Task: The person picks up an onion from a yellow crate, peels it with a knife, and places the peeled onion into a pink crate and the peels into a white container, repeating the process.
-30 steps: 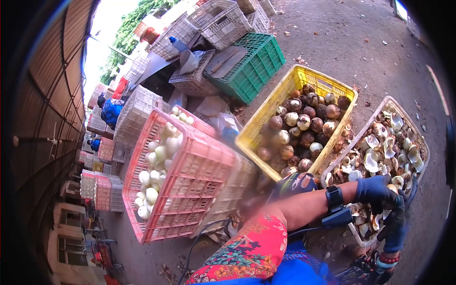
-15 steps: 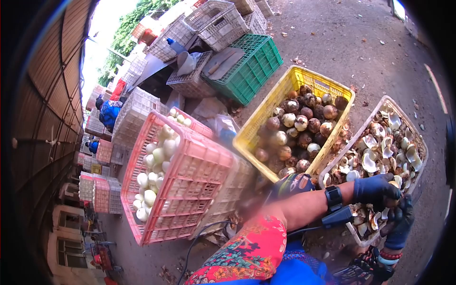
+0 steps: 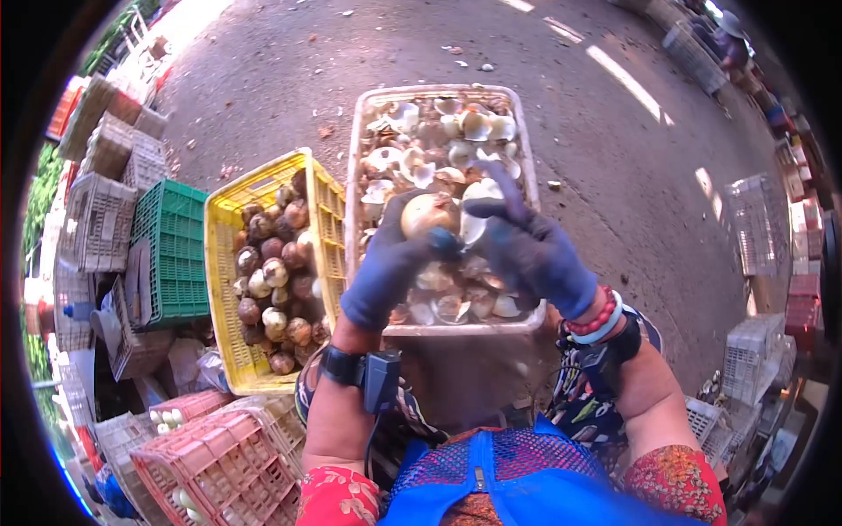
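My left hand (image 3: 390, 254), in a dark blue glove, is closed around a round, tan-brown coconut (image 3: 430, 216). Beside it on the right, my gloved right hand (image 3: 531, 250) has its fingers apart, the index finger stretched out; motion blurs it, and I see nothing held in it. Both hands are above a whitish crate (image 3: 354, 158) filled with curved shell pieces (image 3: 478, 125), white inside and brown outside. Left of the hands, a yellow crate (image 3: 329, 230) holds several brown coconuts (image 3: 274, 272) with pale patches.
A green crate (image 3: 180, 259) stands at the left beyond the yellow one. At lower left is a pink crate (image 3: 254, 456) with white, peeled balls (image 3: 171, 416). More crates line both sides. Another person (image 3: 730, 39) is far off at upper right.
The view has swung to the right, so the crate of shells is now in front of me. My hands have come apart, and the coconut shows plainly in my left hand.
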Motion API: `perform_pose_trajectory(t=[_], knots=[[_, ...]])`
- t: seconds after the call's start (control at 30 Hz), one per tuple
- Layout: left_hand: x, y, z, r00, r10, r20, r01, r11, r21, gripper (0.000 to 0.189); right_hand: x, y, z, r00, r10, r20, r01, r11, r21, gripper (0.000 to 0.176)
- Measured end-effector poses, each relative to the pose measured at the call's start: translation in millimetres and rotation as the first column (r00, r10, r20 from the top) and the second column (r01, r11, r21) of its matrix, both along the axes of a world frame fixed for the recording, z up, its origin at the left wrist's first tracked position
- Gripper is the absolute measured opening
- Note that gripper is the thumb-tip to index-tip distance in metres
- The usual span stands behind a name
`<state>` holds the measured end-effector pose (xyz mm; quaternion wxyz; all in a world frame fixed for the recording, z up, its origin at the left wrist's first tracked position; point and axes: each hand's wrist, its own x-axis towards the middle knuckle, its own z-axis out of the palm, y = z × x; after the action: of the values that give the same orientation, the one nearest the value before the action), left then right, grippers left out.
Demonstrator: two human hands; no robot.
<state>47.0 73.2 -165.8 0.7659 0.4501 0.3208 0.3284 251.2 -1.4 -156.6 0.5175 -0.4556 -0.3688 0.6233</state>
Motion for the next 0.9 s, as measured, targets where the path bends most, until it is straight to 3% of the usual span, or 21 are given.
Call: perform_pose_trajectory(t=[0.03, 0.07, 0.1, 0.23, 0.33, 0.63, 0.77, 0.83, 0.9], knots=[[1.8, -0.2, -1.9, 1.0, -0.005, 0.0, 0.005, 1.0, -0.005, 0.054, 0.8, -1.8, -6.1, 0.964, -0.031, 0.265, -0.011, 0.987, 0.158, 0.038], [3.1, 0.2, -4.2, 1.0, -0.007, -0.004, 0.007, 1.0, -0.009, 0.052, -3.1, -1.5, -17.7, 0.771, -0.208, 0.601, -0.034, 0.93, 0.365, 0.04], [4.2, 0.1, -6.4, 1.0, -0.008, -0.011, 0.008, 1.0, -0.013, 0.051, -6.8, -2.1, -24.3, 0.452, -0.413, 0.791, -0.144, 0.841, 0.521, 0.042], [8.4, -5.9, 7.7, 0.999, -0.033, -0.041, 0.032, 0.999, -0.04, 0.049, -14.3, -12.0, -4.9, 0.38, -0.287, 0.879, -0.106, 0.931, 0.35, 0.044], [11.0, -6.1, 11.4, 0.983, -0.073, -0.17, 0.062, 0.996, -0.068, 0.051, -11.7, -12.6, -13.3, 0.384, -0.32, 0.866, -0.116, 0.914, 0.389, 0.05], [5.8, -8.1, -4.4, 0.986, -0.111, -0.122, 0.104, 0.993, -0.062, 0.05, -15.9, -13.3, -17.1, 0.213, -0.237, 0.948, -0.207, 0.937, 0.281, 0.05], [6.1, -15.1, -1.7, 0.959, -0.084, -0.271, 0.097, 0.995, 0.036, 0.047, -21.3, -11.6, -30.5, 0.148, -0.257, 0.955, -0.237, 0.928, 0.286, 0.04], [6.3, -18.5, -6.2, 0.964, -0.059, -0.259, 0.08, 0.994, 0.074, 0.047, -25.5, -9.3, -29.8, 0.095, -0.204, 0.974, -0.242, 0.945, 0.222, 0.029], [6.4, -19.7, -8.7, 0.964, -0.046, -0.263, 0.073, 0.993, 0.093, 0.049, -28.4, -10.4, -27.3, 0.119, -0.214, 0.97, -0.214, 0.948, 0.235, 0.026]])
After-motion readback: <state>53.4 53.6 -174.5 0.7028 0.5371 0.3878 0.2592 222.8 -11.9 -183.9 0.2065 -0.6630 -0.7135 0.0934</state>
